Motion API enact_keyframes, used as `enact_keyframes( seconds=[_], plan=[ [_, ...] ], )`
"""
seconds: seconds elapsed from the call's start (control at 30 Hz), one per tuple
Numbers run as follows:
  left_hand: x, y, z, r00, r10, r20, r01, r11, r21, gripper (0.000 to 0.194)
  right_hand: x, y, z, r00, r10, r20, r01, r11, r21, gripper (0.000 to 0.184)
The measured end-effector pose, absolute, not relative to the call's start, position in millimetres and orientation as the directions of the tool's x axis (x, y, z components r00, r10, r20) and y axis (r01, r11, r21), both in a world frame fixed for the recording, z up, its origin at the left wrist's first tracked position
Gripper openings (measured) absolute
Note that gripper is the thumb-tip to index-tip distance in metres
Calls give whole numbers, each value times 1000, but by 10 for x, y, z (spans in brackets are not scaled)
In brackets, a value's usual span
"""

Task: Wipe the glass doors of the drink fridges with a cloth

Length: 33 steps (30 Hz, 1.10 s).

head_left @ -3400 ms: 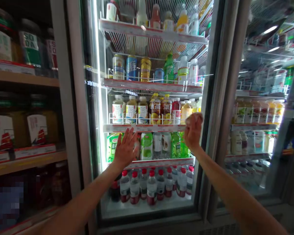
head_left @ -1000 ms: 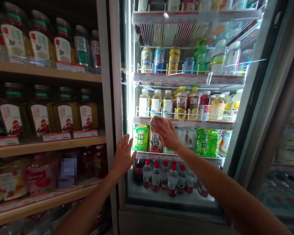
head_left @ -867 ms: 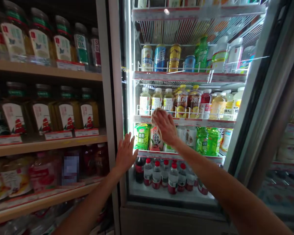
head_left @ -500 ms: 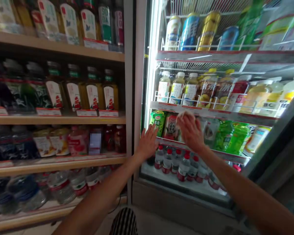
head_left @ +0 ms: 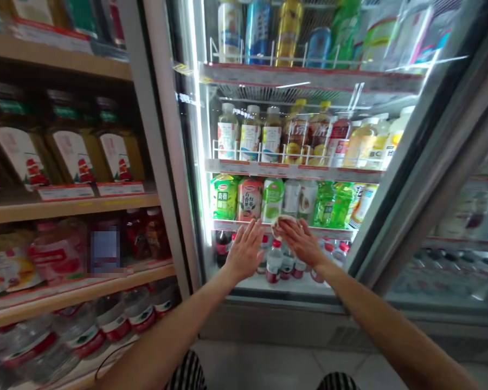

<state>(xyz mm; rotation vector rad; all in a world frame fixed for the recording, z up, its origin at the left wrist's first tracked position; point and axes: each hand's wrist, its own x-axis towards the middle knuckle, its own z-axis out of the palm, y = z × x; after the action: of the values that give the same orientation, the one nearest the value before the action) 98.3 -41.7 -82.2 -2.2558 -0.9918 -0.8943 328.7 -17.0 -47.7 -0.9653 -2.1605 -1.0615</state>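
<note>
My right hand [head_left: 304, 245] is pressed over a pale, crumpled cloth [head_left: 279, 223] at the front edge of the fridge's lower shelf [head_left: 223, 224]. Fingers stretched out, my left hand [head_left: 243, 255] hovers just left of it near the same edge, holding nothing; whether it touches the shelf I cannot tell. Behind my hands on that shelf stand a green bottle [head_left: 223, 197], a red bottle [head_left: 250, 199] and a green-and-white bottle [head_left: 273, 199]. Below them, a small red-capped water bottle [head_left: 274, 265] is partly covered by my hands.
Higher fridge shelves hold drink bottles [head_left: 250, 135] and cans [head_left: 258, 32] behind wire rails. An open glass door [head_left: 423, 179] frames the right side. At left, wooden shelves [head_left: 65, 208] carry more bottles, with a grey post [head_left: 158, 135] between them and the fridge.
The view has swung right. My right hand with the cloth has moved down from in front of the bottles to the shelf edge. My left hand stays outstretched and is nearer the right one.
</note>
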Motion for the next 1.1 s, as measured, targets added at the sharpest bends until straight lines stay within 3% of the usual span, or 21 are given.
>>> enact_keyframes(
  seconds=[0.1,0.17,0.33,0.4,0.53,0.73,0.87,0.97,1.03,1.1],
  plan=[
    [1194,-438,-833,540,408,736,752,-626,-205,58,3486,-153,-368,-192,274,942,968,209,136,59],
    [1309,-465,-845,551,395,735,741,-636,-214,57,3629,-174,-367,-16,178,984,991,134,-8,61],
    [1502,-494,-908,592,360,721,713,-651,-260,56,4038,-290,-722,-208,320,924,972,170,160,61],
    [1577,-475,-897,606,346,716,700,-659,-274,55,4248,-263,-695,-105,278,955,989,131,71,60],
    [1728,-459,-823,596,331,732,701,-658,-273,54,4551,-225,-671,225,43,973,973,38,-226,59],
    [1776,-494,-918,617,296,729,684,-660,-311,53,4626,-402,-1373,179,194,964,983,9,-185,61],
    [1752,-478,-976,586,307,750,711,-639,-294,51,4620,-269,-973,261,69,963,965,17,-262,61],
    [1669,-468,-1019,556,330,763,735,-624,-266,51,4335,-181,-836,133,58,989,985,105,-138,63],
    [1554,-464,-1073,548,353,758,748,-612,-256,52,4060,-204,-976,-147,211,966,972,213,102,62],
    [1400,-453,-1133,540,383,750,765,-595,-247,53,3822,-254,-1095,-440,312,842,879,340,334,58]
  ],
)
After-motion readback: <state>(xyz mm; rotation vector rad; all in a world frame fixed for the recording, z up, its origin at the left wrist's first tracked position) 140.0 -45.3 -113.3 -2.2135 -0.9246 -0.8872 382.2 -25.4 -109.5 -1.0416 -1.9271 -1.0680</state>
